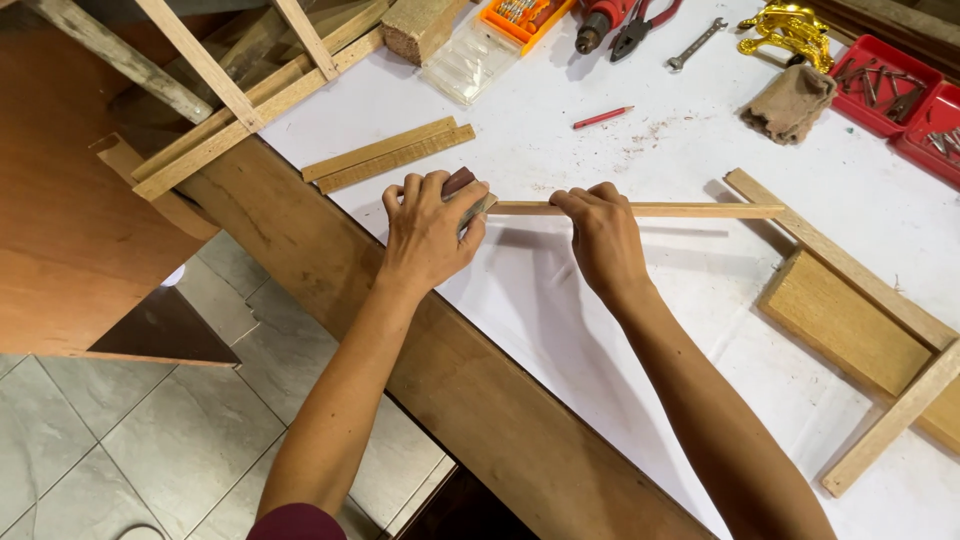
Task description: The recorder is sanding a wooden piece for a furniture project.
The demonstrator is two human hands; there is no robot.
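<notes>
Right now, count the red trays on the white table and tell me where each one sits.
2. One red tray sits at the table's far right corner holding metal bits; the second red tray is beside it, cut off by the right frame edge. More may lie outside view.

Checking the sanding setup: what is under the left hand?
The left hand covers a dark reddish block wrapped in sandpaper, pressed at the end of the thin wooden strip. The block's underside is hidden.

Left hand (428, 232): your fingers are curled closed, knuckles up, thumb on the right side.
Right hand (603, 238): your fingers are bent over in a closed grip, palm down.
Forearms: both bare, reaching forward, nearly parallel.
</notes>
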